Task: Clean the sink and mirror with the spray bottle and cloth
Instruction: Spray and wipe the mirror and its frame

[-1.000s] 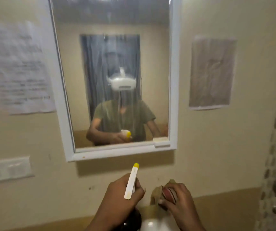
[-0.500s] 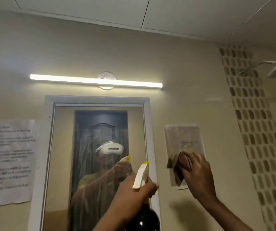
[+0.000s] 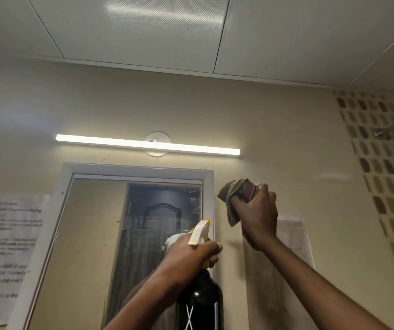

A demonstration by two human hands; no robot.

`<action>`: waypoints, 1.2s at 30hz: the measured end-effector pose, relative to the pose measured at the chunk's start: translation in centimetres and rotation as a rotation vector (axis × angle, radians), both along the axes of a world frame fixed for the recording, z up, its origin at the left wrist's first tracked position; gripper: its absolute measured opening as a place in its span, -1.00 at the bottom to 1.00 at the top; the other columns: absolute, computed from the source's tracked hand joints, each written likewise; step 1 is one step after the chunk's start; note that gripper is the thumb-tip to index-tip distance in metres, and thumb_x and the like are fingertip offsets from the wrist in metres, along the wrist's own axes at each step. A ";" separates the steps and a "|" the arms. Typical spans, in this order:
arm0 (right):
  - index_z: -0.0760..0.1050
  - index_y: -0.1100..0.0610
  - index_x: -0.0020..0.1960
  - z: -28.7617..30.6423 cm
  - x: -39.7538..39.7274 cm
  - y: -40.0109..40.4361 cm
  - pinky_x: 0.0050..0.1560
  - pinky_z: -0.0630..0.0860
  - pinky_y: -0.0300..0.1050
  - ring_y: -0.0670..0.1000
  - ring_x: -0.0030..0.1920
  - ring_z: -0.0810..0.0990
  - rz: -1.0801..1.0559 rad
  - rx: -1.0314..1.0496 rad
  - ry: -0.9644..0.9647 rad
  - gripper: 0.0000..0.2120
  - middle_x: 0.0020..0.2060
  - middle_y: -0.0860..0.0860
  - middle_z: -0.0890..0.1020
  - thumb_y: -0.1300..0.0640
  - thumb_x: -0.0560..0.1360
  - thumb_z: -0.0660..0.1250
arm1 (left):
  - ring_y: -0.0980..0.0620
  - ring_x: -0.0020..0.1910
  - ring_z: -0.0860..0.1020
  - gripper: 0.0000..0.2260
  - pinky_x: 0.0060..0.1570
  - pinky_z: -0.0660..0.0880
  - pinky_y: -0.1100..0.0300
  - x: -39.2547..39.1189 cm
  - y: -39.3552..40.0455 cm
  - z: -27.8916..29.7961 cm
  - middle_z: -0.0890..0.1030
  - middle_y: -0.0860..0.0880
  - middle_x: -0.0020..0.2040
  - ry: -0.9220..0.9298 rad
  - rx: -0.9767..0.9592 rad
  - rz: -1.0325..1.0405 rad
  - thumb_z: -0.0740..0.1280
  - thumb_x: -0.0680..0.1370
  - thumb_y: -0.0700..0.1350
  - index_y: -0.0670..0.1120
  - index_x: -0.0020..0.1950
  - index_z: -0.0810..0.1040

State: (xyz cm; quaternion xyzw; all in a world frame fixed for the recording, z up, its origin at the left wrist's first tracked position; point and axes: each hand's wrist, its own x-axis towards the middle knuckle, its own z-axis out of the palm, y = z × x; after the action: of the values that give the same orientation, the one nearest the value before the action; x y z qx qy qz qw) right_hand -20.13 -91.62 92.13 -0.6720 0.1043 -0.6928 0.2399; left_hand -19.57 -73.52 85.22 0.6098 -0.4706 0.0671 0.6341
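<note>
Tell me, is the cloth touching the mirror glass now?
Apart. In the head view the cloth, gripped by the right hand, is over the wall beside the mirror.

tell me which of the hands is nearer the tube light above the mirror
Right. The right hand, gripping the cloth, is raised just below the tube light's right end. The left hand, holding the spray bottle, sits lower, in front of the mirror.

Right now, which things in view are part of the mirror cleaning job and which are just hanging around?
Part of the job:
spray bottle, gripped by the left hand
cloth, bunched in the right hand
mirror, streaked

Just there:
tube light above the mirror
printed notice left of it
paper sheet right of it
</note>
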 end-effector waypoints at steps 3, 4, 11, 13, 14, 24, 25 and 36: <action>0.38 0.12 0.10 1.0 1.0 0.0 -0.10 0.53 0.06 0.19 -0.05 0.52 0.000 -0.043 0.015 -0.59 0.00 0.11 0.47 -0.12 0.42 0.36 | -0.03 -0.27 0.55 -0.59 -0.11 0.50 0.02 0.9 -0.2 0.3 0.60 -0.11 -0.31 -0.025 -0.012 0.049 0.37 0.31 -0.02 -0.35 -0.05 0.55; 0.39 0.12 0.08 1.2 1.3 0.0 -0.11 0.51 0.02 0.19 -0.07 0.52 -0.010 -0.076 0.018 -0.64 -0.02 0.11 0.47 -0.09 0.43 0.35 | -0.04 -0.29 0.56 -0.62 -0.09 0.54 -0.06 1.2 -0.2 0.3 0.60 -0.10 -0.33 -0.042 -0.023 0.090 0.37 0.31 -0.02 -0.33 -0.11 0.55; 0.41 0.12 0.14 3.7 2.6 -0.6 -0.08 0.58 0.09 0.16 -0.07 0.55 -0.095 -0.178 -0.046 -0.63 0.00 0.11 0.50 -0.04 0.45 0.39 | -0.14 -0.25 0.63 -0.60 0.01 0.56 -0.19 2.1 -1.0 1.7 0.68 -0.15 -0.27 -0.119 0.004 0.155 0.34 0.31 0.06 -0.28 -0.12 0.60; 0.41 0.12 0.17 3.9 2.9 -1.0 -0.06 0.59 0.10 0.15 -0.05 0.55 -0.110 -0.193 -0.063 -0.61 0.03 0.11 0.51 -0.03 0.44 0.41 | -0.15 -0.13 0.66 -0.62 0.06 0.55 -0.14 2.7 -1.5 1.8 0.70 -0.16 -0.16 -0.178 0.032 0.177 0.33 0.33 0.12 -0.18 -0.12 0.63; 0.41 0.12 0.18 3.9 2.9 -1.2 -0.06 0.59 0.08 0.14 -0.04 0.55 -0.121 -0.216 -0.065 -0.60 0.04 0.11 0.51 -0.02 0.44 0.41 | -0.14 -0.11 0.66 -0.63 0.06 0.55 -0.14 2.9 -1.7 1.8 0.70 -0.16 -0.15 -0.210 0.036 0.193 0.32 0.33 0.14 -0.15 -0.14 0.62; 0.44 0.07 0.25 8.2 3.2 0.7 -0.05 0.51 0.02 0.21 0.08 0.50 -0.293 -0.547 -0.028 -0.56 0.16 0.12 0.50 0.16 0.41 0.46 | -0.02 -0.27 0.59 -0.68 -0.14 0.54 0.01 3.2 -2.8 2.6 0.62 -0.10 -0.29 -0.138 -0.093 0.106 0.32 0.33 0.06 -0.18 -0.15 0.58; 0.44 0.06 0.26 8.7 3.2 1.1 -0.04 0.53 0.05 0.22 0.08 0.50 -0.309 -0.578 -0.030 -0.56 0.17 0.11 0.50 0.18 0.41 0.45 | 0.00 -0.25 0.60 -0.67 -0.16 0.51 0.07 3.3 -2.7 2.5 0.63 -0.11 -0.26 -0.124 -0.083 0.082 0.33 0.33 0.07 -0.18 -0.12 0.59; 0.44 0.04 0.20 1.8 4.7 -1.4 -0.23 0.51 -0.11 0.10 -0.09 0.54 -0.290 -0.859 0.223 -0.56 0.11 0.10 0.53 -0.06 0.40 0.44 | 0.00 -0.26 0.60 -0.71 0.06 0.54 -0.18 4.6 -2.2 0.2 0.63 -0.10 -0.30 -0.049 -0.093 0.053 0.36 0.31 0.03 -0.20 -0.18 0.59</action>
State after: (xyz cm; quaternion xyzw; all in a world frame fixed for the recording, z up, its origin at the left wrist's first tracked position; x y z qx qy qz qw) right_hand -15.44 -93.03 93.96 -0.7594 -0.0738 -0.6231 -0.1721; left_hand -15.00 -75.74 85.40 0.5901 -0.4660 0.1206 0.6482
